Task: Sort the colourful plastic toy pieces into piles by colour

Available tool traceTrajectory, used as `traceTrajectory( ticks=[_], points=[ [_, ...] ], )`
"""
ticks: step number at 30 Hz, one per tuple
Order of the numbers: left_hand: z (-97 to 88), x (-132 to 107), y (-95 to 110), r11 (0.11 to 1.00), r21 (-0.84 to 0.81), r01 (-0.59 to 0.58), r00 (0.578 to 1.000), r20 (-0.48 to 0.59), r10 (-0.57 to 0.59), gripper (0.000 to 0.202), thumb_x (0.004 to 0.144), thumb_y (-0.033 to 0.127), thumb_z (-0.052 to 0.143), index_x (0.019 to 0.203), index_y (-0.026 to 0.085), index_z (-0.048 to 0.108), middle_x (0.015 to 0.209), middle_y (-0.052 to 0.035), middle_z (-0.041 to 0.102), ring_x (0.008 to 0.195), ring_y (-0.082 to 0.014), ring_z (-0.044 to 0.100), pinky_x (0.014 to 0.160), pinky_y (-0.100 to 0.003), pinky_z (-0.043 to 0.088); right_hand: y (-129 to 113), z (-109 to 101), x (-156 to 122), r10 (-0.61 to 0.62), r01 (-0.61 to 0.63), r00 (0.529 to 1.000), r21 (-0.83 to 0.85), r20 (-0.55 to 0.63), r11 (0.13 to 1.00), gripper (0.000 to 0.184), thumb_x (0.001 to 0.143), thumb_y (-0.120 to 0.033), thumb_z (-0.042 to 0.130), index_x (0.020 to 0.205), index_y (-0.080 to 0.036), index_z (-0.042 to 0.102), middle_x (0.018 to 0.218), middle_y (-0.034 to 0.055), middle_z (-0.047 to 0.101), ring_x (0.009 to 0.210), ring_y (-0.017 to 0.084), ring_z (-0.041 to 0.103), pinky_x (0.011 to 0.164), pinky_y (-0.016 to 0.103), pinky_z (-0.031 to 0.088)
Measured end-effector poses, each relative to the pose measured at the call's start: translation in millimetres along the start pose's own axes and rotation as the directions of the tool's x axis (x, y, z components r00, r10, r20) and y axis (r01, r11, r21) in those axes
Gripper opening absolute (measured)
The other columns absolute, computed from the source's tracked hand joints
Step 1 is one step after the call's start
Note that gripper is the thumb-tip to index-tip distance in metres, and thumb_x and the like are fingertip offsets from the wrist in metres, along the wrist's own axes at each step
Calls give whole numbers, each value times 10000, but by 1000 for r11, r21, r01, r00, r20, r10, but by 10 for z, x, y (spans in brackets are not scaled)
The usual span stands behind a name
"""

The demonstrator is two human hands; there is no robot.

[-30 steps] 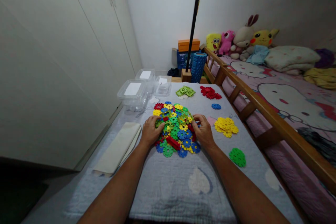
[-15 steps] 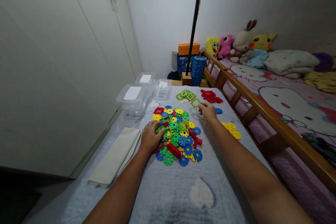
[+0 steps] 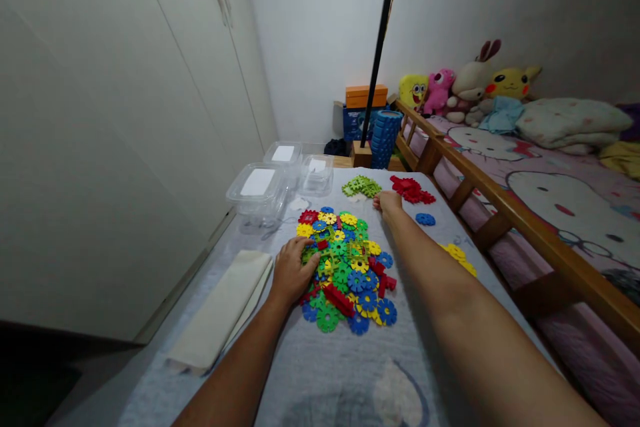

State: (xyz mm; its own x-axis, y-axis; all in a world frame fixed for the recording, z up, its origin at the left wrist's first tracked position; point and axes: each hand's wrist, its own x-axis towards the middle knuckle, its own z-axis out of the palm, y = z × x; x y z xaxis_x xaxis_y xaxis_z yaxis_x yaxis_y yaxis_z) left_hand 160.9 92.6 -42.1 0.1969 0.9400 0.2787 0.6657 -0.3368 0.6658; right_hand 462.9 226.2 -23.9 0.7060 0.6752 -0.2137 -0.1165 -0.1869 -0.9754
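My left hand (image 3: 294, 271) rests on the left side of a mixed heap of plastic building pieces (image 3: 343, 280), fingers spread and holding nothing. The heap has blue, yellow and green notched discs, red connectors and light green square frames. My right hand (image 3: 387, 203) is beyond the heap, fingers curled, at the near right edge of a small pile of light green pieces (image 3: 361, 185). What its fingers hold, if anything, is hidden. Red pieces (image 3: 412, 189) lie to its right. Nearer are a few blue discs (image 3: 425, 219) and yellow discs (image 3: 457, 255), the yellow partly behind my forearm.
Clear plastic boxes (image 3: 256, 192) with white labels stand at the table's back left. A folded cream cloth (image 3: 223, 310) lies along the left side. The wooden bed rail (image 3: 480, 187) borders the right. A black pole (image 3: 379, 53) rises beyond the far edge.
The light green square frame, in my right hand before, now shows no more apart from its pile. My right hand has drawn slightly nearer that pile. My left hand stays on the heap; the view shifted slightly.
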Motion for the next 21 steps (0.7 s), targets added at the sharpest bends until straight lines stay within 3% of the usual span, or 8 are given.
traceTrajectory(
  ticks=[5,11,18,21],
  points=[
    [-6,-1,9,1000,17,-3,1000,5,3,264,883,360,603,1113,246,666,1230,-72,647,1180,-286,577,1042,-480,441,69,-47,-13,-26,24,998,31,64,999,183,631,-44,626,753,-176,590,528,-52,539,457,81,523,428,162,450],
    [-13,6,9,1000,22,-1,1000,10,1,275,883,360,602,1122,240,663,1227,-76,649,1179,-288,582,1046,-477,440,81,-156,-122,-89,80,975,55,203,995,261,572,-69,568,798,-160,661,750,-6,655,614,83,577,566,182,477],
    [-21,13,19,999,33,-10,1000,15,10,271,875,363,611,1108,237,667,1201,-77,659,1158,-290,597,1037,-474,450,199,-484,-462,-114,107,946,40,303,994,206,571,-163,604,767,-183,665,804,18,687,704,125,602,668,244,485],
    [-25,11,25,999,44,-18,1000,14,17,273,881,367,603,1109,229,666,1186,-80,661,1145,-287,599,1026,-470,454,251,-659,-692,-137,169,899,-41,415,985,235,628,-250,657,852,-189,693,876,39,716,759,159,624,697,282,494]
  ],
)
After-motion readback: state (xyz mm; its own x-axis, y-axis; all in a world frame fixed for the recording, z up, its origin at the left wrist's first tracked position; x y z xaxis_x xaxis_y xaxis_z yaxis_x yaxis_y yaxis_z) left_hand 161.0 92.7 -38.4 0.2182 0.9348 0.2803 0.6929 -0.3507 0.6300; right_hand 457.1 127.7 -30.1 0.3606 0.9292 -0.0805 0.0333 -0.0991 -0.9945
